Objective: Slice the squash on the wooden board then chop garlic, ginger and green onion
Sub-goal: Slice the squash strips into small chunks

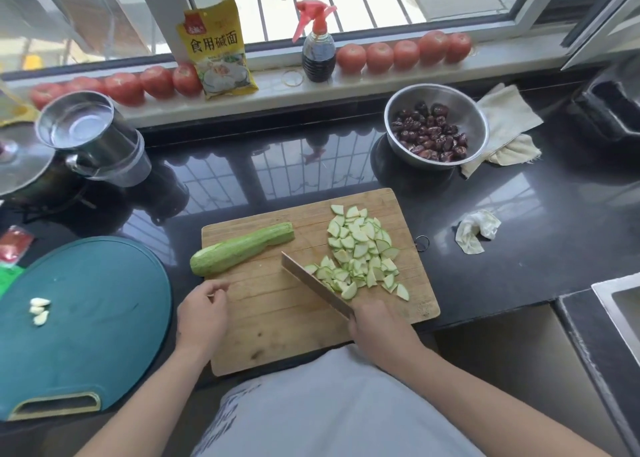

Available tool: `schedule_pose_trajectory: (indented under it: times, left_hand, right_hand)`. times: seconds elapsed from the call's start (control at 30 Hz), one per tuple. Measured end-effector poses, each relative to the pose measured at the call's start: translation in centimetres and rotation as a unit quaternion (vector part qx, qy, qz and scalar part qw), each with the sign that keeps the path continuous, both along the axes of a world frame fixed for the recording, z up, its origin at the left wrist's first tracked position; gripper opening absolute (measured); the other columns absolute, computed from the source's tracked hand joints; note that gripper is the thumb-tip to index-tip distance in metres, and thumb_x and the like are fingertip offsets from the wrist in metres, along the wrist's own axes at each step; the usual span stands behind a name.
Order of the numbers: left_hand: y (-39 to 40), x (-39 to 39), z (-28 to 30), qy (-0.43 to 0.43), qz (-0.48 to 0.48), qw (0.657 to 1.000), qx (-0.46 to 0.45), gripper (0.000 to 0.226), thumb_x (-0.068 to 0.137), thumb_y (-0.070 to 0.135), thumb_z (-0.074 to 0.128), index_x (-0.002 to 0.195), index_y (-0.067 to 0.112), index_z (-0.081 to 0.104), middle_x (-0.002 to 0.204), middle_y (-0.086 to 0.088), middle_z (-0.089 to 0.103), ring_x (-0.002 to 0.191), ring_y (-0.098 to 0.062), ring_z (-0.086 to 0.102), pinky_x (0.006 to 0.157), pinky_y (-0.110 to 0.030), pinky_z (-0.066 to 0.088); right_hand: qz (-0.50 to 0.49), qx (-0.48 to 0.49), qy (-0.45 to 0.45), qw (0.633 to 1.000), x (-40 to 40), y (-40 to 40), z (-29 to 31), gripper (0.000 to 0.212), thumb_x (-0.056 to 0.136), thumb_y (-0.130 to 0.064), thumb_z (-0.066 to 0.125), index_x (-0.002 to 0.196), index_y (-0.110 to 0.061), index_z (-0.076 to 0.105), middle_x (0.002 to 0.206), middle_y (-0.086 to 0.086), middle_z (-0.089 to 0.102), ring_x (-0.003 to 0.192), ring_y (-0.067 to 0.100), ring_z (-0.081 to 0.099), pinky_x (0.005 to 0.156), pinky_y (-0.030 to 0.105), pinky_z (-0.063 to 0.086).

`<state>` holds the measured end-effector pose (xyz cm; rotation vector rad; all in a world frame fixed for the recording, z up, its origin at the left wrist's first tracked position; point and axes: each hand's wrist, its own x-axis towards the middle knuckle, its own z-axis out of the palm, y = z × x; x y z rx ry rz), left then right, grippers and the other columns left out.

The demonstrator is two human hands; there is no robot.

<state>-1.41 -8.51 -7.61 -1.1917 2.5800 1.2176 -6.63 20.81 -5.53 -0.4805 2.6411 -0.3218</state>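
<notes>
- We see the bench (pixel 519 235) as black, polished stone, glossy enough to mirror the window bars.
- The wooden board (pixel 277 318) looks matt, its grain scored with cuts.
- The round board (pixel 104 318) on the left is smooth teal plastic.
- The bowl (pixel 467 110) far right is brushed metal; beside it lies rough pale cloth (pixel 505 117).
- The knife (pixel 311 280) blade is dull metal.
- The squash (pixel 239 249) skin has a slight sheen.

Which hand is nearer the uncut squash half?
Left. The left hand hovers just below the squash half's near end, holding nothing. The right hand is farther off, gripping the knife beside the slices.
</notes>
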Motion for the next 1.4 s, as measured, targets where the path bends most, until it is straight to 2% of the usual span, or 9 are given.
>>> schedule_pose_trajectory:
  times: [0.17, 0.3, 0.47, 0.53, 0.63, 0.8, 0.97, 1.2, 1.4]
  left_hand:
    - [2.4, 0.0, 0.9, 0.025, -0.017, 0.999, 0.039, 0.027, 0.1, 0.014, 0.051, 0.102, 0.032, 0.071, 0.098, 0.012, 0.072, 0.095, -0.005, 0.066, 0.068, -0.016, 0.042]
    - [3.9, -2.0, 4.0, 0.151, -0.008, 0.988, 0.037, 0.032, 0.099, 0.009, 0.054, 0.096, 0.035, 0.072, 0.091, 0.017, 0.073, 0.086, 0.005, 0.065, 0.066, -0.008, 0.044]
    - [6.3, -5.5, 5.6, 0.19, -0.192, 0.962, -0.024, 0.024, 0.1, 0.019, 0.055, 0.112, 0.034, 0.07, 0.106, 0.024, 0.066, 0.099, 0.005, 0.059, 0.086, -0.025, 0.052]
    - [9.9, -7.0, 4.7, 0.096, -0.389, 0.915, -0.032, 0.034, 0.101, 0.042, 0.046, 0.133, 0.041, 0.058, 0.132, 0.018, 0.057, 0.119, 0.001, 0.051, 0.103, -0.034, 0.046]
    - [15.6, -9.5, 2.1, 0.039, -0.614, 0.78, -0.116, 0.057, 0.102, 0.057, 0.022, 0.155, 0.04, 0.032, 0.165, 0.005, 0.026, 0.153, -0.02, 0.016, 0.124, -0.042, 0.016]
    - [17.8, -12.7, 0.0, 0.085, -0.708, 0.679, -0.174, 0.056, 0.109, 0.049, 0.01, 0.161, 0.031, 0.018, 0.168, 0.01, 0.02, 0.157, -0.015, 0.002, 0.126, -0.042, 0.003]
    - [17.6, -12.6, 0.0, 0.114, -0.73, 0.654, -0.164, 0.057, 0.109, 0.045, 0.01, 0.16, 0.026, 0.026, 0.166, 0.011, 0.026, 0.156, -0.011, 0.009, 0.126, -0.034, 0.001]
    - [17.7, -12.9, -0.1, 0.097, -0.729, 0.666, -0.125, 0.053, 0.111, 0.047, 0.011, 0.161, 0.034, 0.021, 0.166, 0.021, 0.013, 0.153, -0.002, -0.014, 0.122, -0.025, -0.013]
    - [17.4, -13.6, -0.6, 0.097, -0.722, 0.657, -0.194, 0.051, 0.112, 0.047, 0.011, 0.16, 0.033, 0.023, 0.165, 0.022, 0.013, 0.154, -0.009, -0.018, 0.123, -0.03, -0.014]
  right_hand:
    - [0.022, 0.037, 0.027, 0.999, -2.7, 2.1, 0.9, 0.015, 0.095, -0.017, 0.041, 0.081, -0.019, 0.038, 0.086, 0.004, 0.056, 0.073, 0.032, 0.05, 0.057, 0.038, 0.034]
    - [0.071, -0.019, 0.045, 0.996, -2.3, 3.9, 2.3, 0.011, 0.091, -0.023, 0.045, 0.084, -0.022, 0.037, 0.084, -0.004, 0.049, 0.067, 0.028, 0.042, 0.053, 0.038, 0.031]
    - [0.073, -0.055, 0.019, 0.996, -1.9, 6.7, 3.0, 0.031, 0.083, -0.016, 0.054, 0.086, -0.034, 0.03, 0.078, -0.013, 0.044, 0.067, 0.017, 0.042, 0.051, 0.033, 0.03]
    - [0.073, -0.044, 0.047, 0.995, -2.2, 7.5, 3.0, 0.037, 0.08, -0.01, 0.056, 0.085, -0.034, 0.027, 0.077, -0.014, 0.041, 0.067, 0.015, 0.038, 0.048, 0.03, 0.026]
    - [0.111, -0.054, 0.087, 0.989, -2.5, 7.7, 3.5, 0.039, 0.075, -0.006, 0.06, 0.087, -0.033, 0.034, 0.077, -0.017, 0.035, 0.068, 0.008, 0.03, 0.047, 0.027, 0.024]
    - [0.103, -0.082, 0.127, 0.983, -3.1, 8.8, 4.6, 0.046, 0.065, 0.005, 0.064, 0.088, -0.027, 0.041, 0.074, -0.014, 0.038, 0.066, 0.011, 0.03, 0.053, 0.027, 0.025]
    - [0.095, -0.09, 0.145, 0.981, -2.1, 9.9, 4.4, 0.041, 0.06, 0.009, 0.061, 0.081, -0.022, 0.044, 0.068, -0.007, 0.044, 0.061, 0.016, 0.035, 0.05, 0.03, 0.029]
    - [0.081, -0.07, 0.128, 0.986, -2.0, 11.4, 3.9, 0.041, 0.062, 0.009, 0.061, 0.082, -0.023, 0.044, 0.072, -0.007, 0.047, 0.062, 0.017, 0.039, 0.05, 0.033, 0.037]
    - [0.071, -0.067, 0.139, 0.985, -2.3, 12.6, 4.1, 0.051, 0.054, 0.009, 0.065, 0.08, -0.026, 0.038, 0.07, -0.013, 0.025, 0.06, 0.013, 0.024, 0.05, 0.026, 0.021]
